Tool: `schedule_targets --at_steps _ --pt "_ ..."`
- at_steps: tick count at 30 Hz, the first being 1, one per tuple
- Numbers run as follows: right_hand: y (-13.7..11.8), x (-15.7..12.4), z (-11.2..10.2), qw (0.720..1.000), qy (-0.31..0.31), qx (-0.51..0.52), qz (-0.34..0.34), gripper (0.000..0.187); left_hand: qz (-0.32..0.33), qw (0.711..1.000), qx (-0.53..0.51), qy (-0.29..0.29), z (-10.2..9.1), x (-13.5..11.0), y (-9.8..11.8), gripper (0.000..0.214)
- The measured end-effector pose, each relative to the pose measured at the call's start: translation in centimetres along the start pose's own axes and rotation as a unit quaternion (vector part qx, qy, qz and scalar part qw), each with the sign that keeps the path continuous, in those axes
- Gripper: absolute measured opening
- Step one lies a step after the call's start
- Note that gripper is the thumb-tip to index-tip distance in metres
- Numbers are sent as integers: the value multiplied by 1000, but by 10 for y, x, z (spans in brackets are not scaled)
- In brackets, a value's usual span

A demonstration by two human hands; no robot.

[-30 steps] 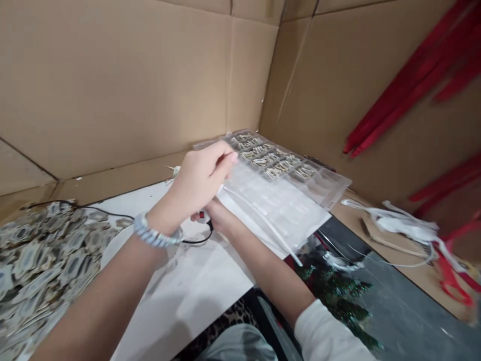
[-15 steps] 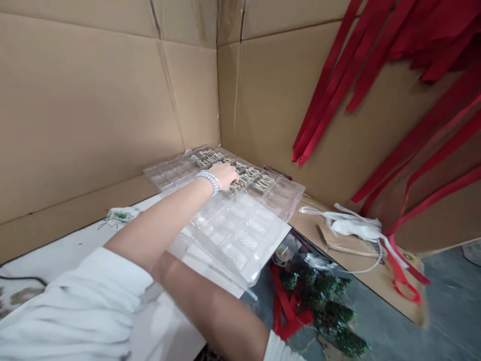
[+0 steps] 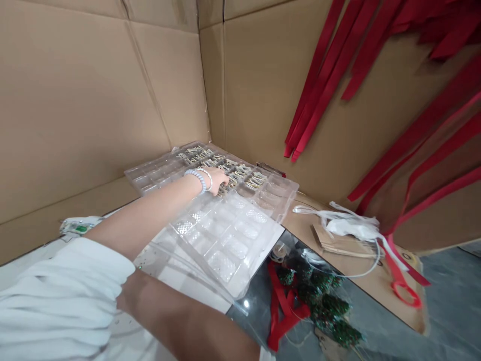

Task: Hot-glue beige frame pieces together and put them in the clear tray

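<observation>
**Soft light, small glints**

Even light shaded the cardboard wall (image 3: 82, 90) faintly. Glare flecked the clear tray (image 3: 225, 245); 1 bright spot shone near its corner. The right forearm (image 3: 188, 316) was shadowed. Edges looked stretched, slightly blurred.

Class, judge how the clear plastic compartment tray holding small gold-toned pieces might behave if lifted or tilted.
The clear plastic compartment tray would probably feel fairly stiff, as its moulded grid shows no obvious sag. Tilting might spill the small gold-toned pieces, since they lie loose in several compartments. Its shiny surface suggests it could be slippery.
</observation>
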State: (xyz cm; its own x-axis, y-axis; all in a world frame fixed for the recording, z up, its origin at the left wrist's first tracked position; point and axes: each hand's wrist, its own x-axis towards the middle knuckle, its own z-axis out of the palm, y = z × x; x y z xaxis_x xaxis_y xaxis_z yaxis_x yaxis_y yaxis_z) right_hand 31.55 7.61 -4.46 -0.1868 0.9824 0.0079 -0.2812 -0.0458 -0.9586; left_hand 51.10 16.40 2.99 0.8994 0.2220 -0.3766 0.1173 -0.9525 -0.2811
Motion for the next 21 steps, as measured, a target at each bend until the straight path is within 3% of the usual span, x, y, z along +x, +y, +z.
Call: schedule_targets --at_steps 8,21 --pt "7 -14 3 1000 -18 0 -1 36 15 999 42 -20 -11 -1 4 36" --pt "9 -31 2 998 -48 29 -29 37 24 998 49 -26 -3 8 6 37"
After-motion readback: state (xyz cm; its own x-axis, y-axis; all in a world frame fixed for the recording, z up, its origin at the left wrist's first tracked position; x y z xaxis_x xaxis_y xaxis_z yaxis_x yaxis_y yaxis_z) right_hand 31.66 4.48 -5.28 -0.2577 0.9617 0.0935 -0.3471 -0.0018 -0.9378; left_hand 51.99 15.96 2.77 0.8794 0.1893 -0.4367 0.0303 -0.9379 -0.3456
